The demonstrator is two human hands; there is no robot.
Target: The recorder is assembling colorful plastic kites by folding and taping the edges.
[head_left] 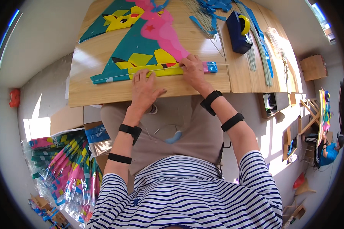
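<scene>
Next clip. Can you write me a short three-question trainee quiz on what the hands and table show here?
1. True or false: the left hand lies flat on the near edge of the colourful kite.
2. What does the right hand press on? A) the dark blue tape dispenser B) the thin rod along the kite's edge C) the cardboard box
3. Fill in: the tape dispenser holds a roll of ___ tape.

Key
1. True. The palm is down, fingers spread on the kite at the wooden table's front.
2. B. The fingertips pinch down on the thin rod; the dispenser stands apart, further back and to the right.
3. Yellow.
</scene>
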